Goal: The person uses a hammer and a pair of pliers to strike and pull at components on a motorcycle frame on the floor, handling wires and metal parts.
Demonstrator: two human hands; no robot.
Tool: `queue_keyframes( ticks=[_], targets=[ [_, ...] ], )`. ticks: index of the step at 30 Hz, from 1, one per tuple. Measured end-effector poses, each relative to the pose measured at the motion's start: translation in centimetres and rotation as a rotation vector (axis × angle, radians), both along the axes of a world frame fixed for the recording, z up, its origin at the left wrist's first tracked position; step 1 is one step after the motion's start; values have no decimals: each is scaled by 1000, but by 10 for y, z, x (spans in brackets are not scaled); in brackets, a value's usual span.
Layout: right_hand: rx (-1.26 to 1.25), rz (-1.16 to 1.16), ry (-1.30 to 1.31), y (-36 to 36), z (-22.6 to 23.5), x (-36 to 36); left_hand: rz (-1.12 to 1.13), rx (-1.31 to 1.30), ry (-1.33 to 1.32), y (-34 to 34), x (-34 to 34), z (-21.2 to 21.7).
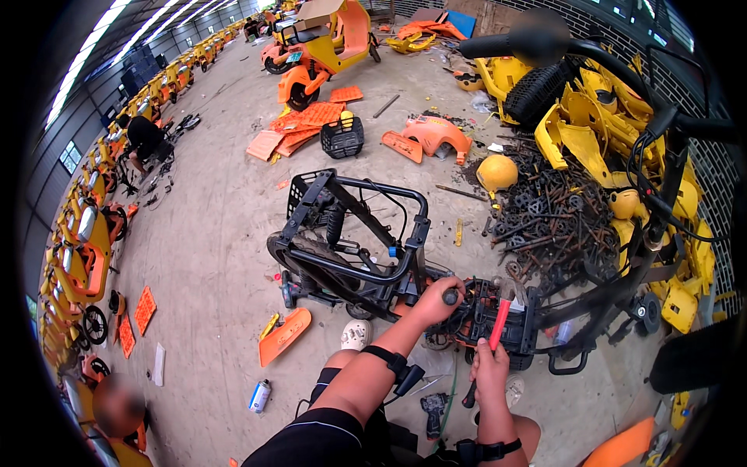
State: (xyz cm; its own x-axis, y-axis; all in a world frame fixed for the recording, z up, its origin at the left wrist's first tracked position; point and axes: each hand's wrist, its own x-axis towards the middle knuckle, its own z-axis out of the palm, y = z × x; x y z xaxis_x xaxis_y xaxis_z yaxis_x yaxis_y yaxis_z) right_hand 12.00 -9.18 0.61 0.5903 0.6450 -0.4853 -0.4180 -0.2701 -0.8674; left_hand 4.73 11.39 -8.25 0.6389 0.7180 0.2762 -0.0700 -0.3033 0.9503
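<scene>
Hammer (pixel 499 323) is over the scooter (pixel 482 309), your right grip (pixel 491 370) clamped on it. Your left grip (pixel 439 302) holds a dark tool (pixel 450 296) there too. Swing straight, I'd say, left grip steady.

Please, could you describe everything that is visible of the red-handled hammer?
The hammer has a red shaft, a black lower end and a greyish, seemingly metal head. The right hand grips its handle. It slants, head upward in the picture, over the stripped scooter; whether they touch, I cannot tell.
</scene>
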Motion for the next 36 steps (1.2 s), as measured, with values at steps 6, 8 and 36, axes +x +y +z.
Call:
queue_keyframes(
  ticks=[6, 8, 36],
  targets=[
    [-11, 30, -6, 2, -2, -3, 22, 13, 27, 0, -4, 7],
    [-21, 36, -13, 2, -3, -3, 21, -10, 40, 0, -4, 10],
    [-20, 62, -9, 3, -2, -8, 43, 58, 18, 2, -6, 5]
  ],
)
